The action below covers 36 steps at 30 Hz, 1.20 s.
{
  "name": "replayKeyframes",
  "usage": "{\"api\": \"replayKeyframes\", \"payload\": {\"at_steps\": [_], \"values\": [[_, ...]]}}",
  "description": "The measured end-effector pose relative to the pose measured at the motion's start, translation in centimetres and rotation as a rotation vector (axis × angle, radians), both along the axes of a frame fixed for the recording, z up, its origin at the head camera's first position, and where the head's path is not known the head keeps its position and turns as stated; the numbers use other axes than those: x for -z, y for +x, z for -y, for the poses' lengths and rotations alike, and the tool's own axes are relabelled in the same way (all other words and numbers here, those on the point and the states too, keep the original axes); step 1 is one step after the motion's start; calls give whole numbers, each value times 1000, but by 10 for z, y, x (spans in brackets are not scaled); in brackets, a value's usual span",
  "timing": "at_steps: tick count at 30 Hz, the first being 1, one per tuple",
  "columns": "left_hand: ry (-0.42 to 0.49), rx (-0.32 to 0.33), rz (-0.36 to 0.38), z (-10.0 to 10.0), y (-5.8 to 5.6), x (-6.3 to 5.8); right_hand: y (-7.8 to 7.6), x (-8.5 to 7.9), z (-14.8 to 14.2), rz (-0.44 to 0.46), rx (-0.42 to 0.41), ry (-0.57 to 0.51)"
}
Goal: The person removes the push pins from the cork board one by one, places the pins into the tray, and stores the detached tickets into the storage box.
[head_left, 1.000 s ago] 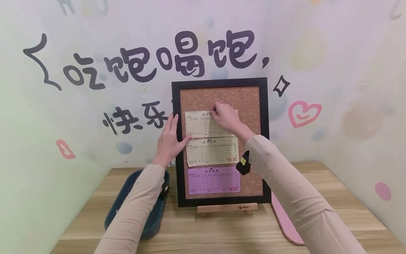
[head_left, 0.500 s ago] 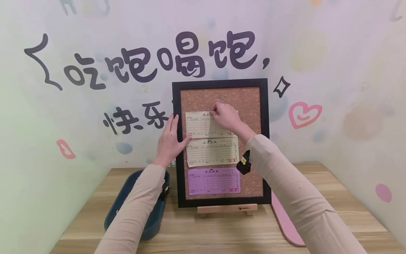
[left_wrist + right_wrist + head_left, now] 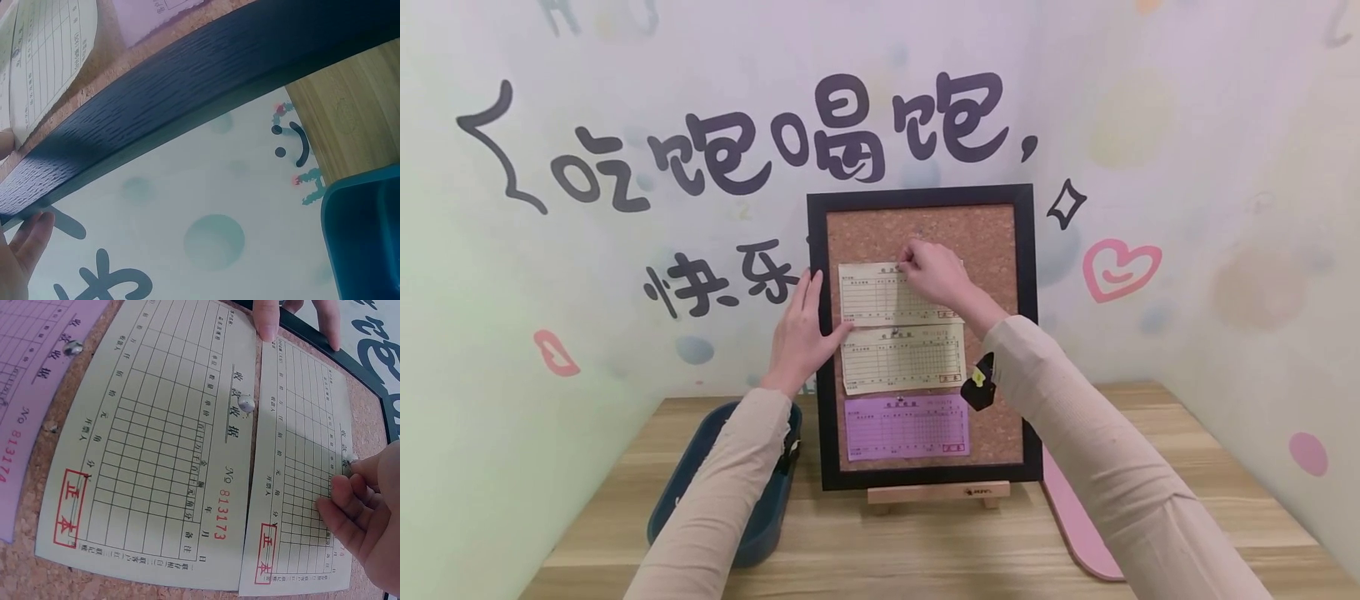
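A black-framed corkboard (image 3: pixel 865 233) stands upright with three receipt slips on it. The top pale yellow receipt (image 3: pixel 868 293) and the middle one (image 3: pixel 895 367) sit above a purple receipt (image 3: pixel 906 429). Silver pushpins hold the lower two; the middle slip's pushpin (image 3: pixel 247 403) shows clearly in the right wrist view. My right hand (image 3: pixel 936 273) pinches a silver pushpin (image 3: pixel 352 459), partly hidden by the fingers, at the top slip's upper edge. With fingers along its outer side, my left hand (image 3: pixel 801 342) grips the frame's left edge, the thumb lying on the top slip's lower left corner.
The corkboard rests on a small wooden easel (image 3: pixel 936 493) on a wood-grain table (image 3: pixel 955 558). A dark blue tray (image 3: pixel 763 542) stands left, partly under the left forearm. At right lies a pink board (image 3: pixel 1078 533), partly behind the right sleeve. A decorated wall (image 3: pixel 700 50) rises behind.
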<state>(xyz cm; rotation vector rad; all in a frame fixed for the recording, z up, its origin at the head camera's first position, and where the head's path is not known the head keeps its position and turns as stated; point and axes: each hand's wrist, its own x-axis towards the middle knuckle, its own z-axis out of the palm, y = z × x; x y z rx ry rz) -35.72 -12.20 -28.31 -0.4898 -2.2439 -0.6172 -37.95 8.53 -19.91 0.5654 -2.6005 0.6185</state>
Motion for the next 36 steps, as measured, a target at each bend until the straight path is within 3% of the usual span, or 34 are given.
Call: {"api": "replayKeyframes", "payload": {"at_steps": [16, 21, 36], "values": [[-2, -5, 2, -1, 1, 0, 0, 12, -19, 63, -163, -217], [-7, -17, 16, -1, 1, -1, 4, 16, -24, 83, -193, -240], [-22, -43, -6, -3, 3, 1, 13, 42, -33, 124, -195, -284]]}}
